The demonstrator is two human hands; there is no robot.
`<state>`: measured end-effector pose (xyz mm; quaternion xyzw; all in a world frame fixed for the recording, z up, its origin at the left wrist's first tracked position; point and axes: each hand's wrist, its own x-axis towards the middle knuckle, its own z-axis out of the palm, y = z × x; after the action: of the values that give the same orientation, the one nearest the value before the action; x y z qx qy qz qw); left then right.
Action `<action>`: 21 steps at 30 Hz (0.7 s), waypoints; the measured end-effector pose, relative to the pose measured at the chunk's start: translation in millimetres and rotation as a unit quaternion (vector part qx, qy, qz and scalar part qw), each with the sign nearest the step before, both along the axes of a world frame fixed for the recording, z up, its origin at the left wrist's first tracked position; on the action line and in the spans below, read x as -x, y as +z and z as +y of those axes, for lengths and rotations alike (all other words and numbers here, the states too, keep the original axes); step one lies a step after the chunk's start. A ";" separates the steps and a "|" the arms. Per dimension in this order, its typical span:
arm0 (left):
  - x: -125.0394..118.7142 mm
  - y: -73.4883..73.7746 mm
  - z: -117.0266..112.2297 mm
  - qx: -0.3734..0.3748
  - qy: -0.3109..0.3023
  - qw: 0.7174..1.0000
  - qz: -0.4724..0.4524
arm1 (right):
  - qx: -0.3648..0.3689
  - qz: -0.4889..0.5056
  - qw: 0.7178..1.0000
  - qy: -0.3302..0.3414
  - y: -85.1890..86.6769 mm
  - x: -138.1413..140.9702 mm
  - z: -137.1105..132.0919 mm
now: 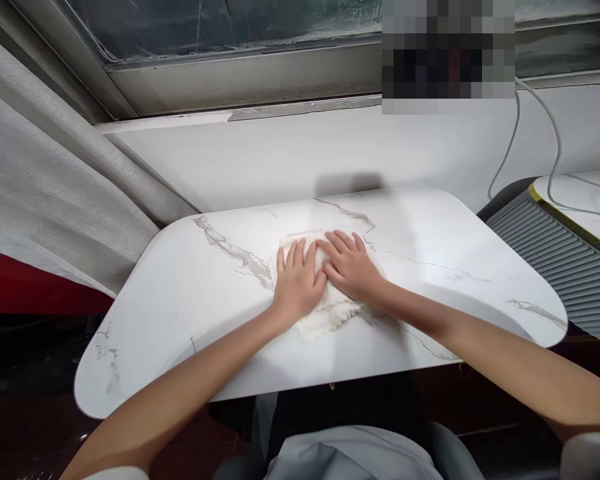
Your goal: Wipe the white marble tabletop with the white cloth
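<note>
A white cloth (325, 321), soft and slightly crumpled, lies on the white marble-patterned table (455, 240) around its middle. My left hand (299, 280) rests flat on the cloth's left part, fingers stretched toward the far edge. Beside it, my right hand (350, 267) presses flat on the right part with its fingers spread. The two thumbs are close together, near the cloth's centre. Much of the cloth is covered by my hands, and its near edge shows below them.
A window frame (250, 83) and white wall (260, 157) stand behind the table. Pale curtains (55, 173) hang at left. On the right are a ribbed grey cabinet (555, 260) with a white top and a loose white cable (555, 140). Part of the window is pixelated.
</note>
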<state>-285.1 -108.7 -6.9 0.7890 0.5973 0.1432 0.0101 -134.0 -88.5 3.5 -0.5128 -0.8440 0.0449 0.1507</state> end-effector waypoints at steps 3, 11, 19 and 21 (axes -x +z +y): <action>4.8 3.9 40.5 0.006 0.007 1.000 -0.009 | 0.007 0.020 1.000 -0.021 -0.5 10.5 36.3; 23.0 7.9 126.3 0.002 -0.007 0.999 -0.041 | -0.003 0.044 0.996 -0.079 -5.3 37.0 111.0; 61.1 3.5 176.5 0.000 -0.044 0.998 -0.049 | -0.023 0.040 0.994 -0.096 -6.8 71.9 150.5; 74.3 2.4 179.5 0.001 -0.038 0.998 -0.049 | -0.023 0.031 0.996 -0.083 -7.4 83.2 153.5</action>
<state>-359.3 70.8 -4.5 0.8032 0.5657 0.1812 0.0454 -217.2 64.9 -4.0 -0.5760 -0.7940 0.0286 0.1921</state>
